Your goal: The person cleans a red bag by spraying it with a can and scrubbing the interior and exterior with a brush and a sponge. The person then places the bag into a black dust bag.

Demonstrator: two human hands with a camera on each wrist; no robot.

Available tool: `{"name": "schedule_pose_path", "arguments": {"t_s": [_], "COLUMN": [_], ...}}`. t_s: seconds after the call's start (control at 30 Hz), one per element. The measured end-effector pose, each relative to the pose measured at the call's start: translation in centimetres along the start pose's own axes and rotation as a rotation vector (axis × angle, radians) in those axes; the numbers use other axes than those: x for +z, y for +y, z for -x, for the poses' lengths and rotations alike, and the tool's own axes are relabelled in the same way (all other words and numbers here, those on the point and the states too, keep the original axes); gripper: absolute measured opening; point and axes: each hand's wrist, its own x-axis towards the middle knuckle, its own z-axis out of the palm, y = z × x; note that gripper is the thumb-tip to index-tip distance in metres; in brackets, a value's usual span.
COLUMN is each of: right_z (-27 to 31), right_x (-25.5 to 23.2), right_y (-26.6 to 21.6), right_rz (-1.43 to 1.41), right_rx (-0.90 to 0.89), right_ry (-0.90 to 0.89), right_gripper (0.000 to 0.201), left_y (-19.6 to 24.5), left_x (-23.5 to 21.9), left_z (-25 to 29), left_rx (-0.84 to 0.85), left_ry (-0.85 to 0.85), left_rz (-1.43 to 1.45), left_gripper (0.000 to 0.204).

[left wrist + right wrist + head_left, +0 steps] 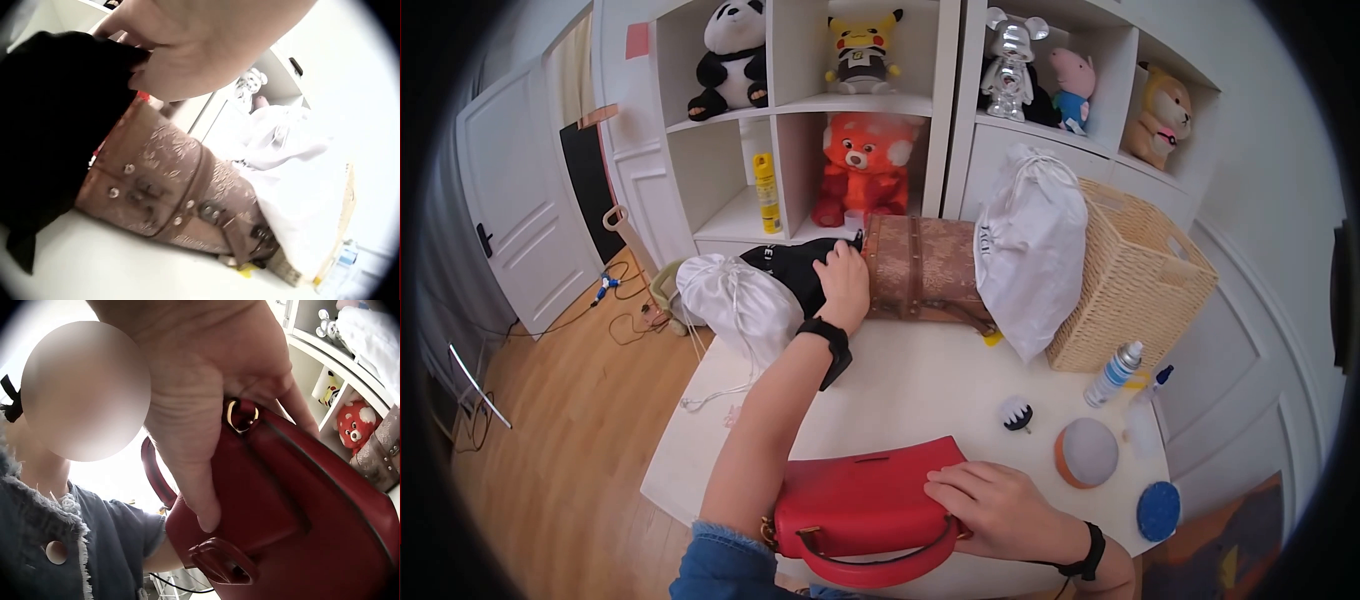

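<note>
At the back of the table my left hand (843, 283) pinches the top edge of a black cloth bag (795, 270), which hangs dark and loose beside the case in the left wrist view. My right hand (998, 508) grips one end of a red handbag (860, 492) at the table's near side. In the right wrist view its thumb lies along the bag's end, below a gold ring (242, 416), and the fingers reach over the other side. The bag's curved handle (890, 570) hangs toward me. A brown patterned case (925, 265) stands just right of the black bag.
White drawstring bags stand at the left (740, 305) and against a wicker basket (1130, 270) at the right. A spray can (1114, 374), a round grey-and-orange thing (1087, 453) and a blue disc (1159, 511) line the right edge. Shelves with plush toys rise behind.
</note>
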Motion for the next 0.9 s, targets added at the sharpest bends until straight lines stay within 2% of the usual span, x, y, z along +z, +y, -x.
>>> {"name": "schedule_pose_path", "arguments": {"t_s": [0.03,0.1,0.13,0.2,0.37,0.43,0.53,0.57,0.67,0.77,0.83,0.9], "right_z": [0.2,0.6,0.8,1.3,2.5,3.0,4.5,5.4,7.4,8.4,8.7,8.5], "right_x": [0.1,0.4,0.7,1.2,1.9,1.9,1.3,1.2,0.2,-0.5,-0.7,-0.9], "right_y": [-0.1,-0.4,-0.6,-1.1,-1.4,-1.6,-2.3,-2.4,-3.1,-4.1,-4.5,-5.1], "right_rz": [0.002,0.01,0.01,0.019,0.004,0.009,0.044,0.037,0.042,0.071,0.101,0.113], "right_rx": [0.003,0.016,0.02,0.062,0.077,0.084,0.109,0.146,0.228,0.287,0.293,0.291], "right_ry": [0.001,0.025,0.029,0.073,0.172,0.197,0.245,0.254,0.234,0.192,0.152,0.114], "right_gripper": [0.057,0.055,0.055,0.051,0.047,0.047,0.044,0.047,0.052,0.052,0.053,0.051], "left_y": [0.1,0.3,0.3,0.2,1.1,1.1,0.8,0.7,-0.1,-0.4,-0.5,-0.9], "left_x": [-1.6,-3.7,-4.7,-6.7,-12.3,-15.3,-20.9,-21.5,-24.5,-23.9,-22.0,-20.2], "left_z": [-0.6,-2.1,-2.7,-3.7,-5.4,-5.4,-3.9,-3.8,-0.3,3.3,6.1,8.4], "left_rx": [0.003,0.003,0.008,0.124,0.142,0.205,0.223,0.253,0.3,0.639,0.778,0.883], "left_ry": [0.001,0.088,0.088,0.319,0.469,0.715,0.755,0.888,0.832,0.442,0.139,-0.04], "left_rz": [0.002,0.354,0.355,0.558,0.778,0.82,1.036,0.991,0.985,0.857,0.792,0.682], "left_gripper": [0.019,0.024,0.024,0.033,0.039,0.039,0.037,0.036,0.036,0.034,0.03,0.026]}}
